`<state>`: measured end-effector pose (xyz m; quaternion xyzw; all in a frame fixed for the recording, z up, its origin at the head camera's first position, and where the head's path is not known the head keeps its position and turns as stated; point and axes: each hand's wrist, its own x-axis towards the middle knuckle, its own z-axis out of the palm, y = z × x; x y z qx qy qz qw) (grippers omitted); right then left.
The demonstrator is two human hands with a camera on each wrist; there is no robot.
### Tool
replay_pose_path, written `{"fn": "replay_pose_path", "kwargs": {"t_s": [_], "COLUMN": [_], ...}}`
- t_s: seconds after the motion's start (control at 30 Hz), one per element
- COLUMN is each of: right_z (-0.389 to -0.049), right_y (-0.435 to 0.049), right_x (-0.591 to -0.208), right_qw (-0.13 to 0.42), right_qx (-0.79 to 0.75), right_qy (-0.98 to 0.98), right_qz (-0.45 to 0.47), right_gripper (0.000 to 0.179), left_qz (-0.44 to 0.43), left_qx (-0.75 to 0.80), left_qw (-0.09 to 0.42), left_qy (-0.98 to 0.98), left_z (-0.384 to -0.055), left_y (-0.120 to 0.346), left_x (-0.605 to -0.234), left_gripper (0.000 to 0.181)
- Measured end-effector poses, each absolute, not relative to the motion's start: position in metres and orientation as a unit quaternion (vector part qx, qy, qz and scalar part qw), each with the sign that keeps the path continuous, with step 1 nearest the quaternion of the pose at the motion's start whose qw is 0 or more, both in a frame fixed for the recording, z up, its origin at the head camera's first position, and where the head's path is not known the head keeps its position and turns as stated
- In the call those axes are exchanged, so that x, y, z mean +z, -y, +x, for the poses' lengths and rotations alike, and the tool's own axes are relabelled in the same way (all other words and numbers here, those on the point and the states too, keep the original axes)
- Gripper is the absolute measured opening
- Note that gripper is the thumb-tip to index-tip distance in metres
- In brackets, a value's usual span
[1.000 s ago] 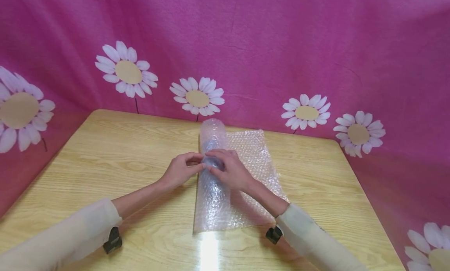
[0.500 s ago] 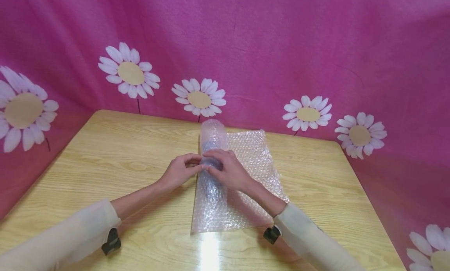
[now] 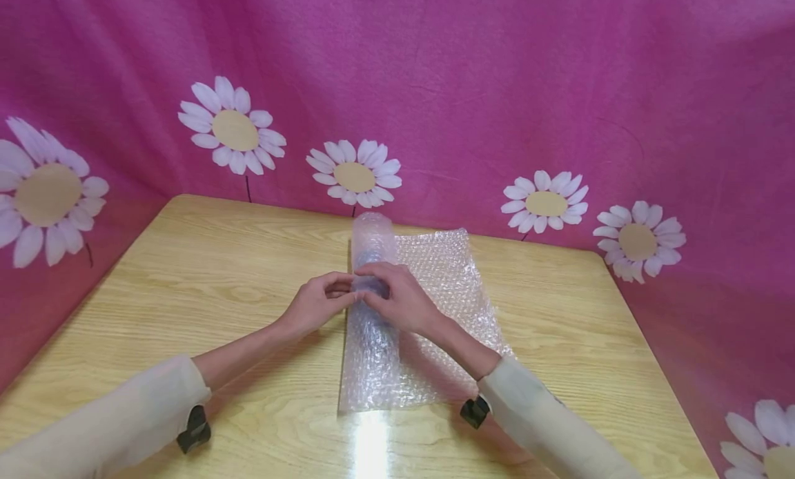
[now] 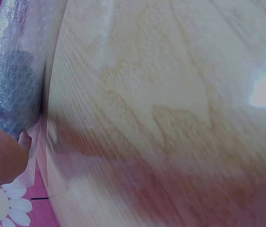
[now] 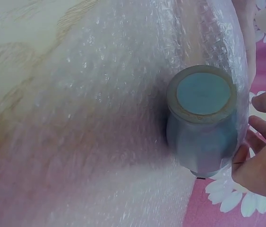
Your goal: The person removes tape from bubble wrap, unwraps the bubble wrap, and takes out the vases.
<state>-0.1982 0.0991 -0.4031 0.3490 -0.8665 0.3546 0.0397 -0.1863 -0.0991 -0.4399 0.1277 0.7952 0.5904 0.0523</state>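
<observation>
A blue-grey jar (image 5: 202,139) lies on its side in a fold of bubble wrap (image 3: 435,272), midway between the left and right edges of a desk (image 3: 236,258), with the wrap reaching about to the desk's far edge. The jar's long axis runs from the near side of the desk to the far, in line with the fold; its flat, round end (image 5: 203,92) faces the near side and its narrower end points toward the far edge. Whether the round end is lid or base, I cannot tell from here. The jar looks stiff and probably carries some weight; if glass, it would be fragile. The wrap looks light, soft and rather slippery, so the surest hold would be around the jar's middle, one hand on either side. A person's hands come together there: the left hand (image 3: 315,303) holds the wrapped left side with bent fingers and thumb, while the right hand (image 3: 404,299) curves over the top. How hard they squeeze, I cannot tell. Flat wrap spreads toward the desk's right edge, stopping well short. Behind the far edge hangs a magenta curtain (image 3: 447,85) printed with white daisies (image 3: 546,203).
</observation>
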Motion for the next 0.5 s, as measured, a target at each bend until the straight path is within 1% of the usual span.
{"fn": "replay_pose_path", "kwargs": {"t_s": [0.33, 0.5], "right_z": [-0.198, -0.196], "right_y": [-0.088, -0.082], "right_x": [-0.402, -0.401], "right_qw": [0.006, -0.011], "right_qx": [0.374, 0.392], "right_qy": [0.865, 0.859], "right_qz": [0.335, 0.330], "right_gripper": [0.036, 0.032], "left_qz": [0.104, 0.105], "left_qx": [0.591, 0.607], "left_qw": [0.067, 0.076], "left_qy": [-0.797, -0.784], "left_z": [-0.182, -0.182], "left_y": [0.108, 0.111], "left_x": [-0.440, -0.441], "left_gripper": [0.048, 0.050]}}
